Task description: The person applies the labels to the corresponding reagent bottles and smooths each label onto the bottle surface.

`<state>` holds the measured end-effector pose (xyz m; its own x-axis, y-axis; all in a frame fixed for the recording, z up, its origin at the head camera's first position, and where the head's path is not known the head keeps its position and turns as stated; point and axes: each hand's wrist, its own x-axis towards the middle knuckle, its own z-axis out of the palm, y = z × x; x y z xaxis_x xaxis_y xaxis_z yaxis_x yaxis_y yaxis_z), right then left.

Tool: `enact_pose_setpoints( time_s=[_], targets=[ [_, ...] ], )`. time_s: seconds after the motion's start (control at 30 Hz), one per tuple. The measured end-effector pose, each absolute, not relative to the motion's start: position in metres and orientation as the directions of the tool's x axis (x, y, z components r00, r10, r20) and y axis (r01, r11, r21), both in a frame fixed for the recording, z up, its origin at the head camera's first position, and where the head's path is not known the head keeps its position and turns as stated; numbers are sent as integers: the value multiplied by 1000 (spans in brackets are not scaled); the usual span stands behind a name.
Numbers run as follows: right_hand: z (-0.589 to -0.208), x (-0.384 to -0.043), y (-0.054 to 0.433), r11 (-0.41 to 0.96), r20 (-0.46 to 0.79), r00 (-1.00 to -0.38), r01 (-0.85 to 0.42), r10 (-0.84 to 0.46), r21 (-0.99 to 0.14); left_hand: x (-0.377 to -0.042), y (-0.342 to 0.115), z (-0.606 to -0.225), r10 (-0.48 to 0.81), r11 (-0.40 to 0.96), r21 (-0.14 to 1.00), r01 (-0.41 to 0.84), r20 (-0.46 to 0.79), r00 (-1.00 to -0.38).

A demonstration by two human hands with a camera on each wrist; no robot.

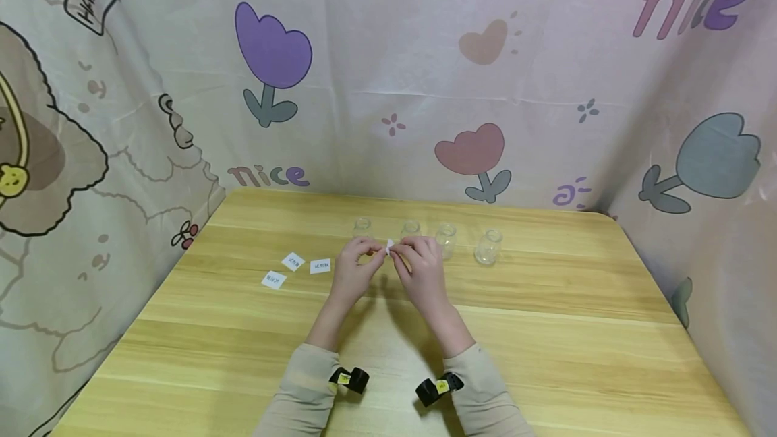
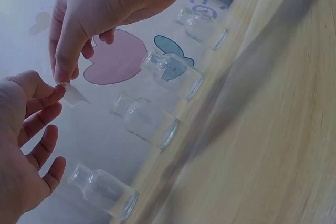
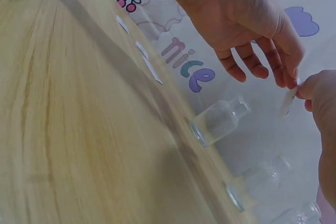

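Between both hands, above the table, is a small white paper label (image 1: pixel 390 246) with dark writing on it in the right wrist view. My left hand (image 1: pixel 354 270) pinches one edge of the label (image 2: pixel 75 95) between thumb and index finger, its other fingers loosely bent. My right hand (image 1: pixel 423 274) pinches the label (image 3: pixel 289 102) at the adjoining edge, fingertips touching the left hand's. Behind the hands stand several clear glass bottles in a row, among them a left one (image 2: pixel 105 191) and a right one (image 1: pixel 488 248). None of the bottles is touched.
Three white labels with writing lie on the wooden table (image 1: pixel 546 356) left of the hands: an upper one (image 1: pixel 293 261), a lower one (image 1: pixel 274 280) and a right one (image 1: pixel 320 266). A printed cloth (image 1: pixel 376 39) hangs behind the table and along its sides.
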<state>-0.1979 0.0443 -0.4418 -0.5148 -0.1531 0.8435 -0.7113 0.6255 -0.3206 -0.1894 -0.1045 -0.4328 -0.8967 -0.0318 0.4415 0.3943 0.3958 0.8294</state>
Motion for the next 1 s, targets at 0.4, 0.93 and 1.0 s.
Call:
enact_pose_setpoints(
  time_s=[0.4,0.93,1.0],
  targets=[
    [-439,-197,44,631,837,-515,-716,-188,-299,-188,-107,-429,-32,401,841,362,408,-912],
    [-441,-198,45,622,819,-535,-718,-206,-313,-190,-107,-434,16,520,740,427,491,-871],
    [-443,-199,45,620,817,-540,-717,-203,-320,-190,-107,-435,38,563,694,449,521,-853]
  ],
)
